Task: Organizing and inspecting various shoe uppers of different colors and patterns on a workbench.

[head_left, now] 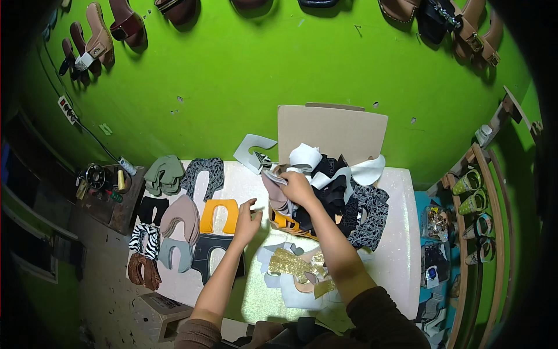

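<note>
My right hand is closed on a pale grey cut piece at the left side of a heap of shoe-upper cut-outs. Beside it, the heap holds black pieces, dusty-pink pieces, white ones and a black-and-grey patterned one. My left hand hovers left of the heap, fingers apart and holding nothing. Close to it lies a yellow U-shaped piece. Sorted U-shaped stacks sit farther left: dusty pink, olive green, zebra-striped, brown and grey.
An open cardboard box stands behind the heap on the white table. Gold and pale scraps lie nearer me. Sandals hang on the green wall. To the right is a wooden rack; at left, a small table with thread spools.
</note>
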The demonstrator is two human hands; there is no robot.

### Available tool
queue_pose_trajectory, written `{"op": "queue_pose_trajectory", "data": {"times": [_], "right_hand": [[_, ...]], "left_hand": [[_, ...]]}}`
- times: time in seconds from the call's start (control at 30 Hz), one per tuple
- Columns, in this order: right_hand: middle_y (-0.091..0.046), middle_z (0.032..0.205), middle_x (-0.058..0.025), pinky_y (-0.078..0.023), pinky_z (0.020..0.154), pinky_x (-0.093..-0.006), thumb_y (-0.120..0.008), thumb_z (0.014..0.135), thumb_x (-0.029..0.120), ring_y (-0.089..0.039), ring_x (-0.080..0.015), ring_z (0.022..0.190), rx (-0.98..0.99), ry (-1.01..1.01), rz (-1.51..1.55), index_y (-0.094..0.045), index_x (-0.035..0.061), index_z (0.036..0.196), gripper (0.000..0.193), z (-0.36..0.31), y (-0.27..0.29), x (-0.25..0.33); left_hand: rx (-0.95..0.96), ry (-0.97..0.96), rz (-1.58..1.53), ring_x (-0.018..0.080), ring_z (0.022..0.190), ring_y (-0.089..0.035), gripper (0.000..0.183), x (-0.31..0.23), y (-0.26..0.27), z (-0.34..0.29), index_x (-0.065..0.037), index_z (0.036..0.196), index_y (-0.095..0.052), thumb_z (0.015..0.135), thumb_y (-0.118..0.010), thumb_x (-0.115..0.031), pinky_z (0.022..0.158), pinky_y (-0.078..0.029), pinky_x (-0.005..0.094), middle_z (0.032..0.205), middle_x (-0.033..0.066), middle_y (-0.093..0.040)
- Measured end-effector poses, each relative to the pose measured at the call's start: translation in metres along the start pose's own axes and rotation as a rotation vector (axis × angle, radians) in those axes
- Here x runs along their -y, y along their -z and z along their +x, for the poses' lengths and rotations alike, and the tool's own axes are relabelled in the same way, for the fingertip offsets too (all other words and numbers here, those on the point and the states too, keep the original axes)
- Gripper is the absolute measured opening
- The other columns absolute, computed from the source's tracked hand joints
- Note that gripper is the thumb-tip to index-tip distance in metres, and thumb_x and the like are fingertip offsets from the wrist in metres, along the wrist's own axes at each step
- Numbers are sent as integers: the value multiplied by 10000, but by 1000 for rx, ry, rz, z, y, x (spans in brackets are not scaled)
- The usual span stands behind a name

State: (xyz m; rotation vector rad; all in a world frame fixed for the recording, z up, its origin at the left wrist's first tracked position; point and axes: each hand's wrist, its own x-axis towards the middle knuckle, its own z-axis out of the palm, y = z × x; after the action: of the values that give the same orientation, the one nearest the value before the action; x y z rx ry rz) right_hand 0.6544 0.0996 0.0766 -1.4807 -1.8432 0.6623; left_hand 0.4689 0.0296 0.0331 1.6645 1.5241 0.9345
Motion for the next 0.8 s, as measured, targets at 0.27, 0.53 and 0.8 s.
{"op": "queue_pose_trajectory", "data": {"times": [0.27, 0.53, 0.8], "right_hand": [[-618, 891, -82, -427, 761, -257, -654, 761, 71, -557, -150, 841, 399, 109, 634, -643, -46, 916, 194, -91, 95, 30], [-587, 873, -64, -408, 718, -225, -634, 791, 144, -521, -103, 803, 391, 59, 993, -638, -64, 908, 239, -149, 135, 37], [-586, 811, 14, -423, 632, -185, -559, 877, 212, -498, -33, 704, 88, -155, 955, -605, 1, 932, 222, -180, 129, 56]], "left_hand": [[-65, -394, -247, 241, 1055, -477, 435, -65, -6, -18, -7, 1161, -367, 785, -585, -38, 937, -346, 338, 1152, 148, -485], [-22, -574, -384, 227, 939, -529, 346, -122, 1, -60, -20, 1056, -441, 756, -613, -11, 853, -395, 317, 1024, 119, -534], [10, -559, -171, 271, 935, -513, 342, -106, 18, -108, -41, 1052, -546, 717, -612, -19, 807, -419, 333, 1026, 133, -511]]}}
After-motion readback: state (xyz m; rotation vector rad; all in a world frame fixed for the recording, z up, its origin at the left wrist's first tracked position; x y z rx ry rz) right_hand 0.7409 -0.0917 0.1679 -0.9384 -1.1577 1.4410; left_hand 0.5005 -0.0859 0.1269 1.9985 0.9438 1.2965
